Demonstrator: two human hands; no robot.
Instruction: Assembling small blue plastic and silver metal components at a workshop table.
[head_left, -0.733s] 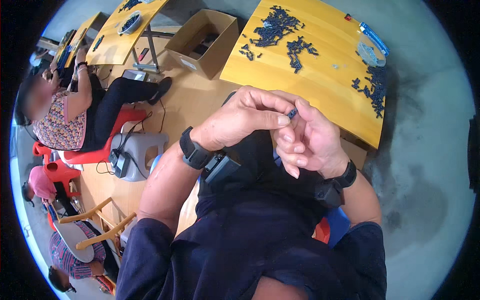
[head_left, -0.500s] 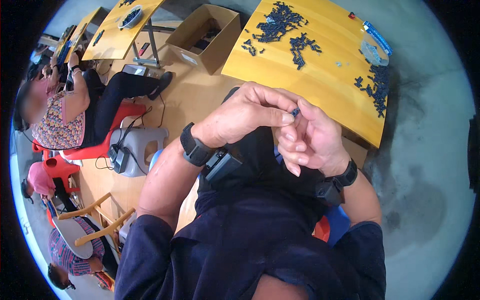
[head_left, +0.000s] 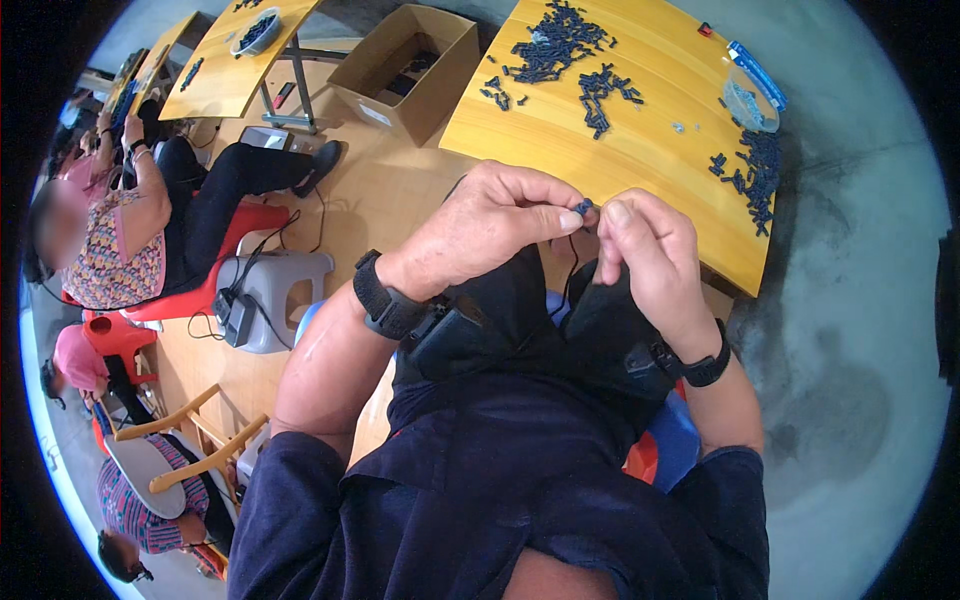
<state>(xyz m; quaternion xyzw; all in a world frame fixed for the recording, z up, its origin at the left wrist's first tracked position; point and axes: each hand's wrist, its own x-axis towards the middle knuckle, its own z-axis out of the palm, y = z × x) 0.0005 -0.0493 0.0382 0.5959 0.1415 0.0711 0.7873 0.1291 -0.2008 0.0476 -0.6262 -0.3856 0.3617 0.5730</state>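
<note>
Left hand (head_left: 515,215) pinches a small black piece (head_left: 583,207) between thumb and forefinger, just above the middle of the frame. Its exposed end seems to point rightward, toward the other hand, though too short a stretch shows to fix its long axis; thumb and fingertip cover the rest.

Right hand (head_left: 652,250) sits just beside it, narrow, the thumb laid along the curled forefinger and the other fingers folded under. What lies inside that curl is hidden, so I cannot tell whether it grips anything.

At the top of the frame, a yellow table (head_left: 690,85) carries a loose heap of black pieces (head_left: 553,47), short and slender, lying at mixed angles. A smaller cluster (head_left: 603,95) trails downward nearer the hands, and another group (head_left: 757,175) lies at the right edge, below a clear tub (head_left: 772,123) of pale bits.

Beside the tub, a slim blue package (head_left: 757,73) slants toward lower right; its printing is too small to read. Left of the table, a cardboard box (head_left: 402,116) bears a pale label (head_left: 374,115), equally illegible, and its dark contents are hard to make out.
</note>
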